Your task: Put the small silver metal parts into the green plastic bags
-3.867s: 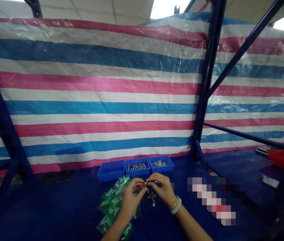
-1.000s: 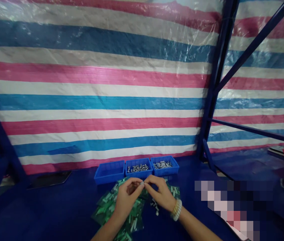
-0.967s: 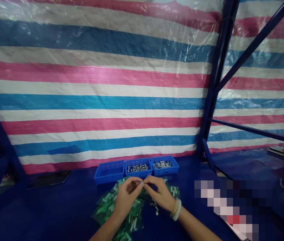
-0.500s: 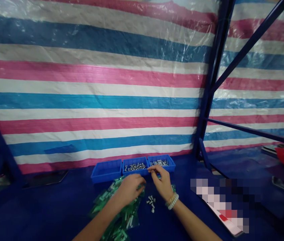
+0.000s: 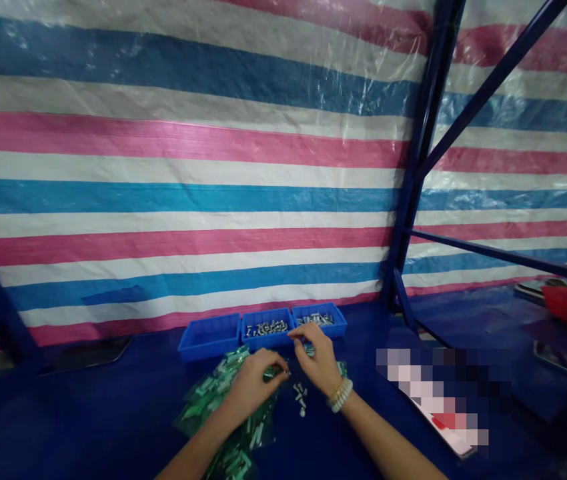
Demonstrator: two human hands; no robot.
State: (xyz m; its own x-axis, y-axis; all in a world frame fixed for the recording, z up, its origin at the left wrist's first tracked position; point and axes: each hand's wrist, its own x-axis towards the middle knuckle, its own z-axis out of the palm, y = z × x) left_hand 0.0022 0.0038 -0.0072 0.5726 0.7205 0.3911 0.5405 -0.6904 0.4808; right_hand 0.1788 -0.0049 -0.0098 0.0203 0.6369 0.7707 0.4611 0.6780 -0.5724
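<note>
My left hand (image 5: 257,381) is above a heap of green clear plastic bags (image 5: 208,393) that hold small pale parts. Its thumb and forefinger pinch together at a tiny light spot, too small to name. Just right of the middle, my right hand (image 5: 319,357) has thumb and forefinger close together by the front edge of the middle blue bin (image 5: 267,341). Whatever lies between those fingertips does not show. Between the hands, on the blue tabletop, lie several loose metal screws or similar small fasteners (image 5: 300,395).
Small metal parts fill the middle bin and the right blue bin (image 5: 331,327); the left blue bin (image 5: 209,341) shows a bare bottom. A dark flat phone-like object (image 5: 91,355) lies at left. A partly blurred pink-white object (image 5: 443,420) lies right, near blue frame posts (image 5: 406,220).
My right hand has shifted slightly left, from the right bin's corner towards the middle bin. My left thumb and forefinger have come together over the bags. The view has tilted slightly.
</note>
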